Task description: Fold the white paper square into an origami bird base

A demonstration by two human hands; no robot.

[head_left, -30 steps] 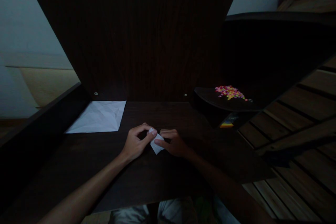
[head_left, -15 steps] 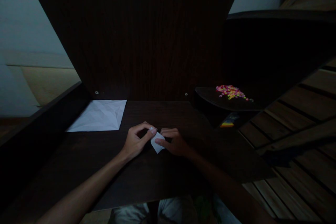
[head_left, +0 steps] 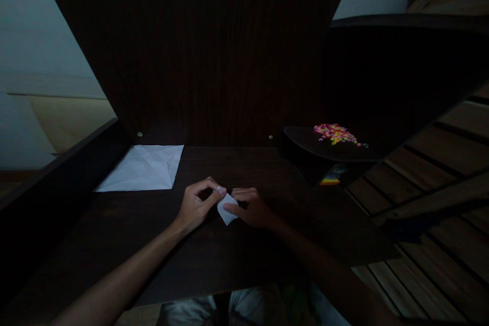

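A small folded piece of white paper (head_left: 226, 214) is held between my two hands above the dark desk. My left hand (head_left: 198, 204) pinches its upper left corner between thumb and fingers. From the other side, my right hand (head_left: 252, 208) grips the right part, the thumb lying across the face and the fingers behind. The lower tip of the paper points toward me. Parts of its edges and back are hidden by my fingers.
A larger creased sheet of white paper (head_left: 143, 167) lies at the desk's back left. Small colourful pieces (head_left: 336, 134) are heaped on the curved shelf (head_left: 305, 142) at right, with a yellow-marked item (head_left: 330, 182) beneath. A raised panel (head_left: 61, 168) borders the left side.
The folded paper and both hands have shifted very slightly to the left in the picture. Both hands keep their hold on it.
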